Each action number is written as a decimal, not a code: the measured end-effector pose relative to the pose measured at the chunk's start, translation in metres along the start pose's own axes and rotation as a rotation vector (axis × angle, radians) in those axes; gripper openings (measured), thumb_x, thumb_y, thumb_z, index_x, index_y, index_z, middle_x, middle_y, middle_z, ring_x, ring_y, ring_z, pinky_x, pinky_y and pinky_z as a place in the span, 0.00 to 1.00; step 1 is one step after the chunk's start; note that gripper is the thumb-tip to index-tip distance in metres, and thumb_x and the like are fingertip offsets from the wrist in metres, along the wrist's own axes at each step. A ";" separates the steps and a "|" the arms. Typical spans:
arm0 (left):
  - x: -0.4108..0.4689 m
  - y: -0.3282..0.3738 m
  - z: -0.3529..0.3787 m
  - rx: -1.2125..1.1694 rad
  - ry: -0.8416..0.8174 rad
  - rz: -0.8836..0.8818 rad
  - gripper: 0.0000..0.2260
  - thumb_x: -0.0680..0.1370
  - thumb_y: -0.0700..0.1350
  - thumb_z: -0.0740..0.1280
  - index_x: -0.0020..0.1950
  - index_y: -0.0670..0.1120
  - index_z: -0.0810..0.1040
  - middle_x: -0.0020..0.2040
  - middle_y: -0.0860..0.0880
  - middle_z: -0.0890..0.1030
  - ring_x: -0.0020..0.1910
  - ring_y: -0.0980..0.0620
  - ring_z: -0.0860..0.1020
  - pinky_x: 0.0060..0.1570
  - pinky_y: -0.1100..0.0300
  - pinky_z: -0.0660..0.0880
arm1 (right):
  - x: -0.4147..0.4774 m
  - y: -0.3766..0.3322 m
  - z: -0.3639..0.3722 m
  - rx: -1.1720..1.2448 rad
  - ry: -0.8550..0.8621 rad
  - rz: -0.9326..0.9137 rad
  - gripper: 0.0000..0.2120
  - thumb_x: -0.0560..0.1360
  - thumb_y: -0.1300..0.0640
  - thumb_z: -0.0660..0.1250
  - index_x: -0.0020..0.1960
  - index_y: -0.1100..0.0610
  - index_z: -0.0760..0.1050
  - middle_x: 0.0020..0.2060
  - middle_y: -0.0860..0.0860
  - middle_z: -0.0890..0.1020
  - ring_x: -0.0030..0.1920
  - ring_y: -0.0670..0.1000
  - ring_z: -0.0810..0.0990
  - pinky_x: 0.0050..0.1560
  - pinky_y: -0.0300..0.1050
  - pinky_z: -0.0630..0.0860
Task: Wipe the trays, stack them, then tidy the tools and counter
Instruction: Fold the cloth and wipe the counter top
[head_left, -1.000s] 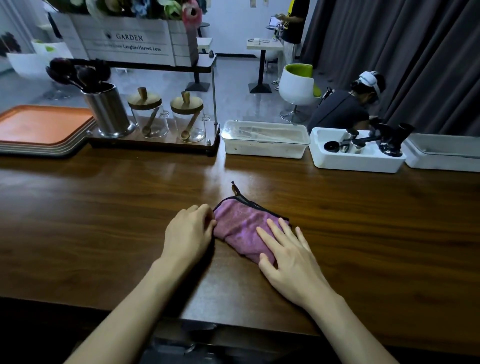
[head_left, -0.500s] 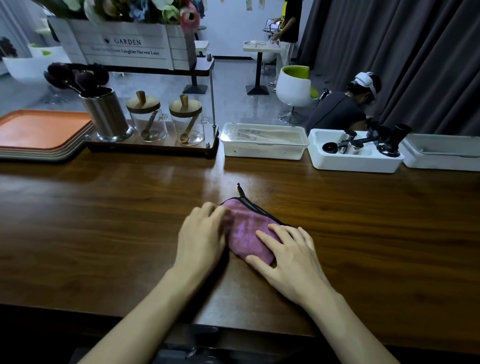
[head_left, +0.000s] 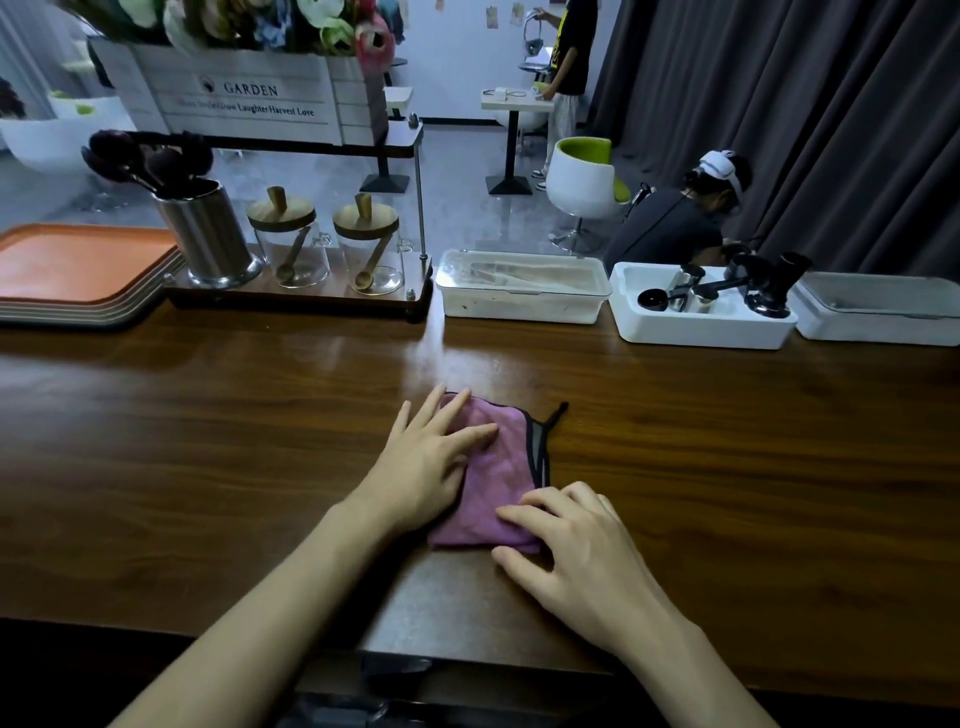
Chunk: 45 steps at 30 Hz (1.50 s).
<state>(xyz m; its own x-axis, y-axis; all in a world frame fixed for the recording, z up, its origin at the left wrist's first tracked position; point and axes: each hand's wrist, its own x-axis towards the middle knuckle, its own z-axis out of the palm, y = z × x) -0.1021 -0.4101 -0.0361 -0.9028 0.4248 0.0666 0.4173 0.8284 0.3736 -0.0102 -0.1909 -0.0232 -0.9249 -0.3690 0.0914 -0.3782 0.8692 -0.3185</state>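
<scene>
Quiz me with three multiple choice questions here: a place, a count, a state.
1. Where are the orange trays? A) far left of the counter B) in a white bin C) on the floor
2. How many glass jars stand beside the steel utensil holder? A) one B) two C) four
3. What is the left hand doing? A) gripping a spoon B) lying flat on the purple cloth C) hanging off the counter
1 A, stacked at the left end; 2 B, two lidded jars show; 3 B, it lies spread on the cloth.
</scene>
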 end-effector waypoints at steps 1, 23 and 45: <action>-0.006 0.002 0.000 -0.004 0.097 0.066 0.23 0.79 0.46 0.62 0.74 0.58 0.73 0.81 0.49 0.63 0.81 0.44 0.55 0.78 0.42 0.55 | 0.000 0.003 0.000 0.020 0.023 -0.014 0.22 0.77 0.35 0.59 0.67 0.40 0.76 0.59 0.36 0.76 0.60 0.45 0.70 0.59 0.42 0.70; -0.056 0.017 0.010 -0.036 0.194 0.131 0.10 0.75 0.51 0.64 0.55 0.53 0.78 0.48 0.57 0.76 0.47 0.53 0.72 0.48 0.56 0.72 | 0.019 0.015 0.008 0.162 0.182 0.032 0.04 0.78 0.50 0.64 0.52 0.44 0.73 0.39 0.37 0.74 0.47 0.42 0.70 0.42 0.41 0.71; -0.016 0.008 0.018 -0.004 0.374 0.035 0.05 0.80 0.48 0.66 0.51 0.51 0.80 0.50 0.53 0.77 0.46 0.46 0.73 0.43 0.47 0.74 | 0.046 0.032 0.011 0.048 0.311 0.005 0.05 0.78 0.54 0.69 0.54 0.47 0.77 0.53 0.43 0.74 0.53 0.48 0.72 0.48 0.45 0.76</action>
<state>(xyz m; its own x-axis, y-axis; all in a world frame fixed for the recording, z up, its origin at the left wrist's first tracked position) -0.0829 -0.4034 -0.0503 -0.8638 0.2895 0.4123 0.4487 0.8143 0.3683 -0.0642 -0.1838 -0.0400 -0.8971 -0.2396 0.3712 -0.3778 0.8516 -0.3635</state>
